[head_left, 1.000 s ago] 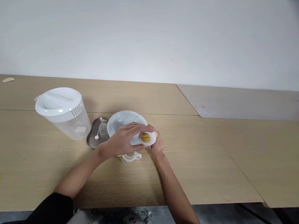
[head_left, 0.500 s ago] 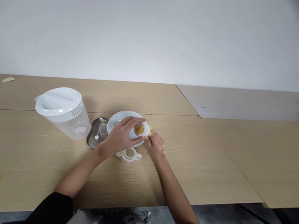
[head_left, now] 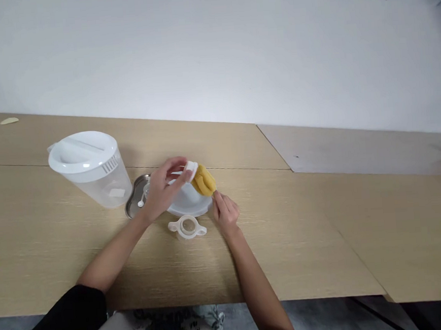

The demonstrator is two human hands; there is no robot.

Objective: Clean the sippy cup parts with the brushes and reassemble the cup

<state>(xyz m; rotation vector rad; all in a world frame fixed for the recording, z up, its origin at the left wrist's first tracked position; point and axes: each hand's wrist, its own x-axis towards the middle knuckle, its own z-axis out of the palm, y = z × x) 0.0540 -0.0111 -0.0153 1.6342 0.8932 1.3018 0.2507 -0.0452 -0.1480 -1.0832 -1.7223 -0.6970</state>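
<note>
Over a white basin (head_left: 189, 204), my left hand (head_left: 164, 187) grips a white, cup-like container (head_left: 191, 170) by its sides; most of it is hidden behind the fingers. A yellow sponge brush (head_left: 204, 180) is right at the container's rim, with its sponge head showing outside. My right hand (head_left: 226, 210) pinches the brush's thin handle close below the sponge. In front of the basin lies a white ring with two handles (head_left: 187, 227), with a clear centre.
Left of the basin is a kidney-shaped metal tray (head_left: 132, 207) with a small white spoon (head_left: 141, 203) and a clear cup partly behind my left hand. A lidded plastic pitcher (head_left: 94, 170) stands farther left. A white wall (head_left: 159, 63) rises behind the wooden table (head_left: 305, 229).
The sponge head, seen inside the white container before, now shows outside it. My left hand has moved left and tilted the container; my right hand has shifted slightly.
</note>
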